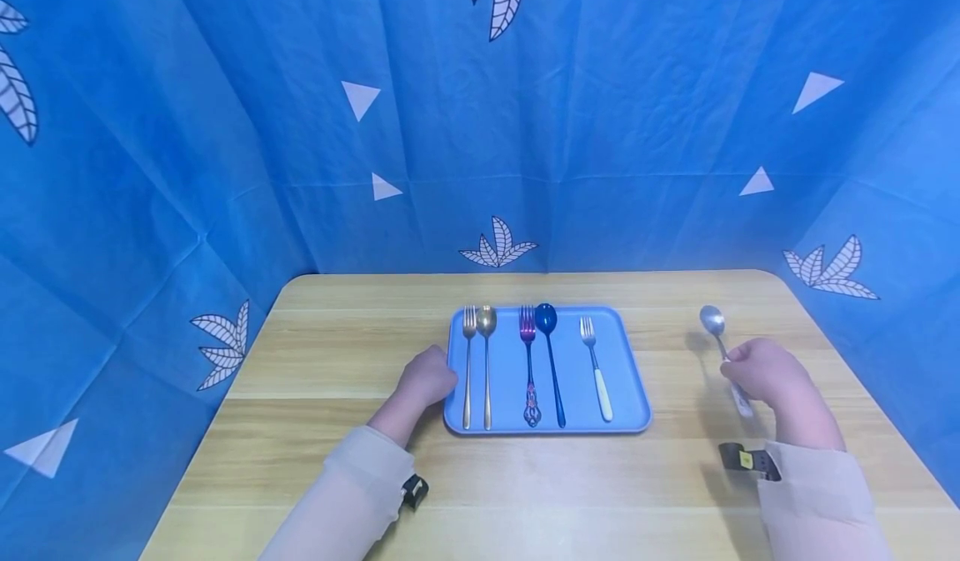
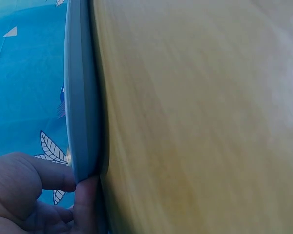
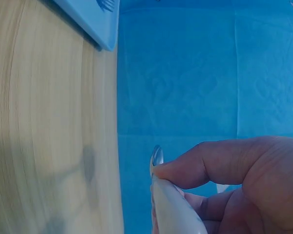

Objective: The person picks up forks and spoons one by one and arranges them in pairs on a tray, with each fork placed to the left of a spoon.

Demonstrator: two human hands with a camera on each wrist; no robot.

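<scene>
My right hand (image 1: 767, 371) pinches a silver spoon (image 1: 712, 320) by its white handle (image 3: 173, 204), to the right of the tray. The spoon is held above the table, and its shadow falls on the wood. At the left edge of the blue tray (image 1: 558, 378), my left hand (image 1: 430, 374) grips the rim between thumb and finger (image 2: 85, 200). On the tray lie a gold fork (image 1: 468, 328), a gold spoon (image 1: 487, 321), a purple fork (image 1: 527, 325), a blue spoon (image 1: 547, 319) and a small white-handled fork (image 1: 588, 332), side by side with heads toward the back.
Light wooden table (image 1: 337, 361) surrounds the tray. A blue cloth (image 1: 480, 127) with white leaves and triangles hangs behind the table and along both sides. A black strap (image 1: 761, 461) sits on the right wrist.
</scene>
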